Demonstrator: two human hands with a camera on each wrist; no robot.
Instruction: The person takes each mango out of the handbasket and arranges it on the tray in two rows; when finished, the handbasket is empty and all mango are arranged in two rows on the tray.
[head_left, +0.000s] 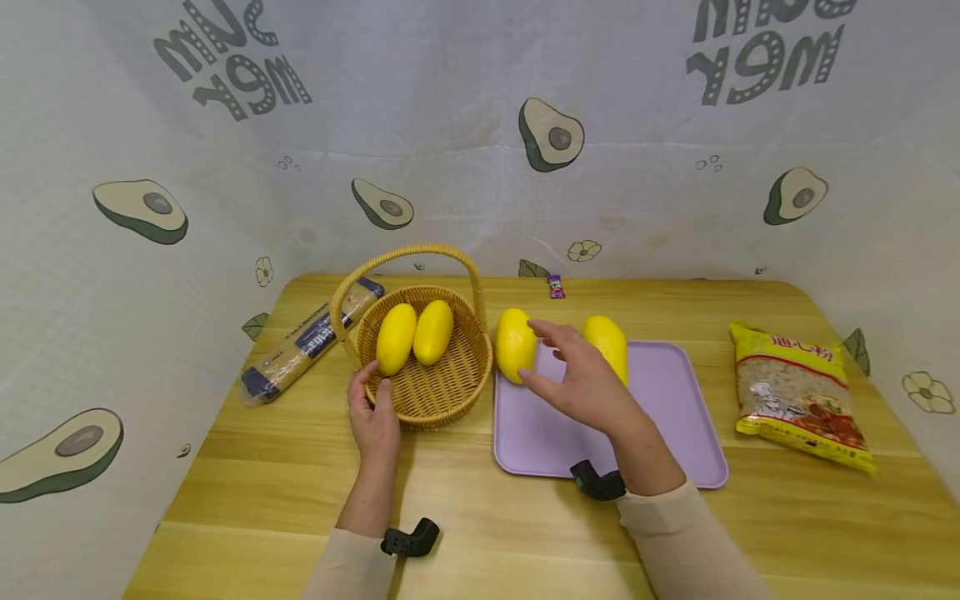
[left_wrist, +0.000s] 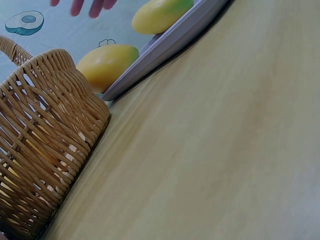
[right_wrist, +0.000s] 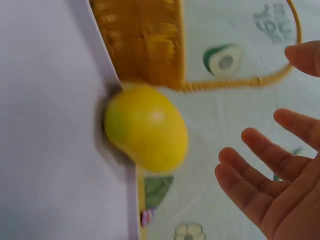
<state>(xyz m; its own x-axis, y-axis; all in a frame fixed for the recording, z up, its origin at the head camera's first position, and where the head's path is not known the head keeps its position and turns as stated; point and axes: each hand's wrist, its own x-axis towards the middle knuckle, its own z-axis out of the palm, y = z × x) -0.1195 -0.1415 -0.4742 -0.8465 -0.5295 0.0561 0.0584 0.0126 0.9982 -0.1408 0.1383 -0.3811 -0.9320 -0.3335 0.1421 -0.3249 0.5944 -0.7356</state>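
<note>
My left hand point(head_left: 375, 425) holds the near left rim of a round wicker basket point(head_left: 438, 396), which has a tall arched handle. Inside the basket lie two yellow mangoes, one on the left point(head_left: 396, 339) and one on the right point(head_left: 433, 333). Spread fingers and thumb mark my right hand point(head_left: 585, 379), which hovers over a lilac tray point(head_left: 671, 400) and holds nothing. One mango point(head_left: 514, 348) lies at the tray's far left corner, close to those fingertips. Another mango point(head_left: 607, 343) sits further right on the tray, partly hidden by the hand.
Left of the basket lies a long pack of noodles point(head_left: 300, 354). A yellow bag of pale dry food point(head_left: 795, 396) is on the right of the wooden table point(head_left: 465, 517). One small purple wrapped sweet point(head_left: 556, 287) lies at the back, before a printed curtain point(head_left: 450, 125).
</note>
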